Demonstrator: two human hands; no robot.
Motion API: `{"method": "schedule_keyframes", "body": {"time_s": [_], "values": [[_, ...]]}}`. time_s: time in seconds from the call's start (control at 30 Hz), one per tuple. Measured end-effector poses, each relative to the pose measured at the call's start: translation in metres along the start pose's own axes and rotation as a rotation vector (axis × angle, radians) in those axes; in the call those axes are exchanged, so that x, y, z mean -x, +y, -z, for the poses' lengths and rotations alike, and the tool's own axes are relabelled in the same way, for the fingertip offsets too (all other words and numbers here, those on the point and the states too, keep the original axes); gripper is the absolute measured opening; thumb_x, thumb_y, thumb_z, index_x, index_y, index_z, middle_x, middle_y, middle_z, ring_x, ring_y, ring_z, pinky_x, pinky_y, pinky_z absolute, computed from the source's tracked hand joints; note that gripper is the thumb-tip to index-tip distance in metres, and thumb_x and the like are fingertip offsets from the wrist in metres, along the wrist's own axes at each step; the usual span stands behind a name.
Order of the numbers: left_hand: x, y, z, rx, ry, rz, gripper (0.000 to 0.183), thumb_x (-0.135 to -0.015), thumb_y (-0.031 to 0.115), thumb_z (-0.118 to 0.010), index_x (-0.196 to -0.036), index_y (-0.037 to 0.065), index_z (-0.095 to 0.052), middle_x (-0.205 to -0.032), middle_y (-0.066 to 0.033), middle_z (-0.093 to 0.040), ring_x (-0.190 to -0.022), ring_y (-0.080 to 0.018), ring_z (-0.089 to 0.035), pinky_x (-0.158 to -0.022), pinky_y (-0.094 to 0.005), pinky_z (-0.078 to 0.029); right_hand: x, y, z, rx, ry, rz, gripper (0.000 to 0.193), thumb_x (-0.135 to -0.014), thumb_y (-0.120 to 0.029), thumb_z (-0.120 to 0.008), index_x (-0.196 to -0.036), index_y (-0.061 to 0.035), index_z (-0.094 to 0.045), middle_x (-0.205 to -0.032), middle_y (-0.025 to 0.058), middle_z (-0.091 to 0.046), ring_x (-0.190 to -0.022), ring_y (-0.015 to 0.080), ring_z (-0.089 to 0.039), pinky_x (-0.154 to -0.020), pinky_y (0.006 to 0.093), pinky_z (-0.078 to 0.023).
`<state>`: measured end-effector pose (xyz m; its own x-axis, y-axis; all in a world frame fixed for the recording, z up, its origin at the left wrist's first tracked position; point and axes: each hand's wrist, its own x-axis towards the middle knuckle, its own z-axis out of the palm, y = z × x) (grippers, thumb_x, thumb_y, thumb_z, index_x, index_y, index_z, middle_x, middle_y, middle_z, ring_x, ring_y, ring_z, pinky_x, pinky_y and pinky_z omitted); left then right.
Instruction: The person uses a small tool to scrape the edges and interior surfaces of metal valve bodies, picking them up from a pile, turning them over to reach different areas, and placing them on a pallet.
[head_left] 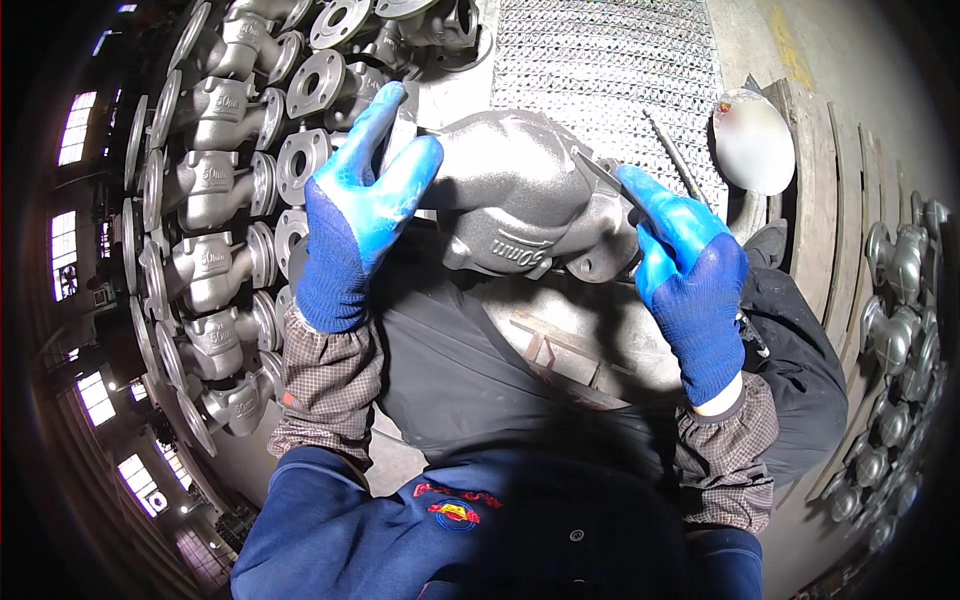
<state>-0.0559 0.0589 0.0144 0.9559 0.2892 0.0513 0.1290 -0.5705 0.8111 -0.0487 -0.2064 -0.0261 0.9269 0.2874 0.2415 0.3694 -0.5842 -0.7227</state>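
A grey cast-metal valve body [515,170] with flanged ends lies across the space in front of me, above my knees. My left hand [365,205], in a blue coated glove, grips its left flange with thumb and forefinger pointing away from me along the rim. On the opposite end my right hand [690,255], gloved the same way, closes around the right flange. The undersides of both grips are hidden. Just beyond the right hand, a thin metal rod [678,155] rests on a patterned metal surface [610,50].
Rows of similar valve bodies [212,185] stand close on the left. A pale round disc [755,145] is at the right, beside wooden slats [825,200]. More castings [895,345] sit at the far right. My dark-trousered legs [440,350] flank the work.
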Motion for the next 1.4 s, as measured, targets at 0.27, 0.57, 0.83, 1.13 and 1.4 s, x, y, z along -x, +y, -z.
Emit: {"method": "schedule_keyframes", "body": {"time_s": [0.27,0.57,0.83,1.13,1.4], "values": [[-0.001,-0.003,-0.001,0.002,0.012,-0.04,0.057,-0.081,0.02,-0.072,-0.129,-0.004,-0.054,-0.122,-0.0217,-0.061,-0.108,-0.0218,-0.062,-0.092,-0.0315,-0.049,0.012,0.009,-0.013,0.017,0.024,0.063,0.048,-0.077,0.011,-0.052,-0.117,-0.0093,-0.067,-0.082,0.0102,-0.068,-0.071,0.0199,-0.064,-0.066,0.0299,-0.051],[-0.001,-0.001,-0.002,-0.07,0.014,-0.042,0.056,-0.082,0.019,-0.072,-0.13,-0.004,-0.053,-0.124,-0.0229,-0.059,-0.112,-0.0231,-0.06,-0.096,-0.0321,-0.047,0.004,0.026,-0.046,-0.44,0.186,-0.2,0.037,-0.088,-0.001,-0.058,-0.124,-0.0036,-0.06,-0.106,0.0106,-0.066,-0.09,0.0156,-0.063,-0.077,0.0276,-0.05],[-0.002,0.001,-0.001,-0.043,-0.008,-0.058,0.055,-0.082,0.019,-0.071,-0.129,-0.004,-0.053,-0.125,-0.0221,-0.059,-0.112,-0.0226,-0.06,-0.095,-0.0319,-0.047,-0.031,0.029,-0.071,-0.804,0.136,-0.328,0.047,-0.087,-0.007,-0.063,-0.132,-0.0025,-0.052,-0.113,0.0101,-0.061,-0.089,0.0119,-0.055,-0.073,0.023,-0.045],[-0.002,-0.004,-0.002,-0.069,-0.001,-0.126,0.054,-0.083,0.017,-0.07,-0.13,-0.004,-0.052,-0.125,-0.022,-0.059,-0.112,-0.023,-0.059,-0.094,-0.0327,-0.048,-0.042,-0.003,-0.062,-0.109,0.16,-0.275,0.048,-0.084,-0.027,-0.072,-0.122,-0.0018,-0.059,-0.112,0.0203,-0.066,-0.101,0.0247,-0.066,-0.085,0.0325,-0.051],[-0.001,-0.007,0.002,-0.081,0.01,-0.112,0.051,-0.084,0.016,-0.07,-0.128,-0.003,-0.055,-0.122,-0.0215,-0.061,-0.113,-0.023,-0.06,-0.094,-0.0332,-0.048,-0.038,0.028,-0.069,-0.541,0.282,-0.398,0.031,-0.089,-0.02,-0.066,-0.115,-0.0036,-0.064,-0.1,0.0142,-0.069,-0.089,0.0175,-0.067,-0.079,0.0303,-0.052]]}}
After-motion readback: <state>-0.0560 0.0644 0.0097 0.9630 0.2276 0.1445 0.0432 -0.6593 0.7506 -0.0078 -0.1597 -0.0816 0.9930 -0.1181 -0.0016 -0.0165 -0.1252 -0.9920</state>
